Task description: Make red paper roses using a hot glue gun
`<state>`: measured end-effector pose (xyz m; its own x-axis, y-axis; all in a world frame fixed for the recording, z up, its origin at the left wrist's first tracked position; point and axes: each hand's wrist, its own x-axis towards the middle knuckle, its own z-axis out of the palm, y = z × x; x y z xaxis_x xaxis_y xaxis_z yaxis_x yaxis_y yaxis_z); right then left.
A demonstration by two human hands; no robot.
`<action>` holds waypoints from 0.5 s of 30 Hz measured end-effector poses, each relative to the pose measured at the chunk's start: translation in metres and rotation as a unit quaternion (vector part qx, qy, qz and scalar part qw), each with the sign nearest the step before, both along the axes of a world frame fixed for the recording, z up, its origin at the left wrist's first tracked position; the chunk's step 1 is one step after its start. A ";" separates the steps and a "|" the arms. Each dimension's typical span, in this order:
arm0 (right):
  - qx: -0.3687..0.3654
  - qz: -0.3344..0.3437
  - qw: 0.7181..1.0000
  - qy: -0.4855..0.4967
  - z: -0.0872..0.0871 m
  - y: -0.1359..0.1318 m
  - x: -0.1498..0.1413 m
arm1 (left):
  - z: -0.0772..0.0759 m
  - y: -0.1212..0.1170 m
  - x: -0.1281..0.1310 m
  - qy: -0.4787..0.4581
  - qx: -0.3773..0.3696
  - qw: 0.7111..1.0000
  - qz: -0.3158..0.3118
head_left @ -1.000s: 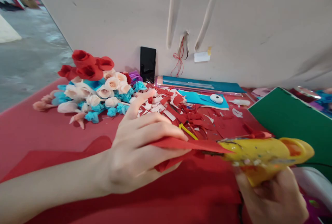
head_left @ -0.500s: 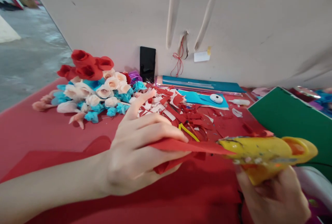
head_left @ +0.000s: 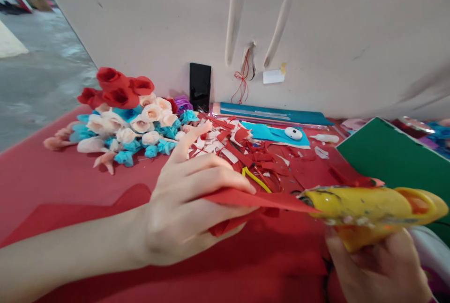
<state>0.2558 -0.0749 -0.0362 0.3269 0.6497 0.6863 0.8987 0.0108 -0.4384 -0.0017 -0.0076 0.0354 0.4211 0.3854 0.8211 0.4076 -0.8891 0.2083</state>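
Observation:
Between the fingers of my left hand (head_left: 197, 204) is a strip of red crepe paper (head_left: 270, 200), its pointed end stretching out to the right. My right hand (head_left: 383, 265) grips a yellow hot glue gun (head_left: 372, 204), smeared with old glue, by its handle. The gun's nozzle lies along the paper's far end; whether they touch I cannot tell. Beneath both hands spreads a larger red sheet (head_left: 281, 256). Just behind my left fingertips lie yellow-handled scissors or pliers (head_left: 256, 179), partly covered by scraps.
Paper roses (head_left: 140, 125) in red, white and blue are heaped at the left. Red and white scraps (head_left: 232, 144) litter the middle. A black phone (head_left: 200, 86) leans on the wall. A green board (head_left: 397, 167) stands at the right, near a small glue bottle (head_left: 325, 138).
My right hand has shifted the glue gun a little to the right along the paper. My left hand and the paper stay almost still.

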 end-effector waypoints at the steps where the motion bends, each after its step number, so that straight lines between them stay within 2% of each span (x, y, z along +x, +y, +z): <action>1: 0.012 -0.008 1.000 -0.016 0.004 0.001 -0.003 | 0.000 0.000 0.001 0.000 0.002 1.000 -0.002; 5: 0.017 -0.021 0.999 -0.040 0.012 0.004 -0.009 | 0.000 -0.001 0.001 0.004 0.005 1.000 -0.002; 10: 0.016 -0.031 0.999 -0.028 0.006 0.004 -0.005 | 0.001 -0.004 -0.001 0.003 -0.001 1.000 0.014; 15: 0.050 -0.052 0.996 -0.058 0.004 0.004 -0.005 | 0.001 -0.002 -0.001 0.004 -0.001 1.000 0.006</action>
<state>0.2503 -0.0712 -0.0322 0.3038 0.5422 0.7834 0.9418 -0.0467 -0.3329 -0.0027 -0.0097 0.0359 0.4233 0.3912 0.8172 0.4190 -0.8842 0.2062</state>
